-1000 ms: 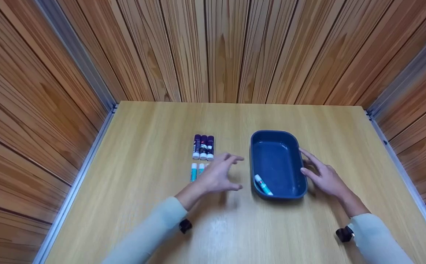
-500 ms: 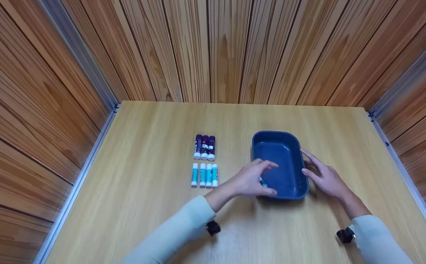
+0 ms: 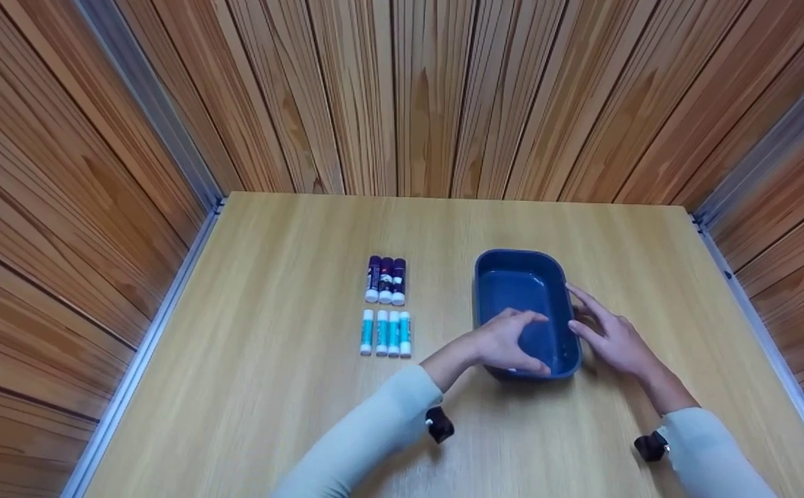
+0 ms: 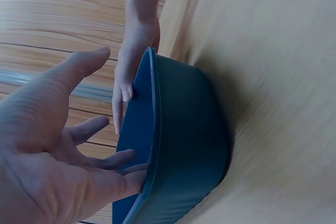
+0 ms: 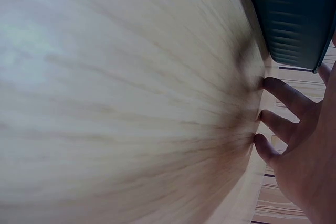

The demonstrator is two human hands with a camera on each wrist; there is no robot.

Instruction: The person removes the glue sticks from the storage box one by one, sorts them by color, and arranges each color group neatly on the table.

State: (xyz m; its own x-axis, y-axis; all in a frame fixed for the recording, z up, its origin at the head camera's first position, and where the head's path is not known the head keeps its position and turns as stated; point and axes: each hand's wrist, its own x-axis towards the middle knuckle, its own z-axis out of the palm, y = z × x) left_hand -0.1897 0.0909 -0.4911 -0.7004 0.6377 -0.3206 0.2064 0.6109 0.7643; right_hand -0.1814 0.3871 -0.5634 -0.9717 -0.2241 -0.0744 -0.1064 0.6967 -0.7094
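Observation:
A dark blue rectangular bin (image 3: 522,266) stands right of the table's middle. My left hand (image 3: 510,340) reaches over its near left part, thumb and fingers spread apart, with nothing seen between them. In the left wrist view its lower fingers (image 4: 134,179) dip past the bin's rim. The glue stick inside the bin is almost wholly hidden by this hand. My right hand (image 3: 612,339) rests against the bin's right side with extended fingers. In the right wrist view several of its fingertips (image 5: 270,82) meet the tabletop.
Left of the bin lie three purple glue sticks (image 3: 386,280) with white ends, side by side. Nearer, a row of several teal and white glue sticks (image 3: 387,333) lies on the wooden table (image 3: 291,297). Wood-panelled walls (image 3: 422,97) enclose the table's back and sides.
My left hand has moved right, from beside the glue stick rows to over the bin, covering the glue stick inside. The right hand has stayed at the bin's side.

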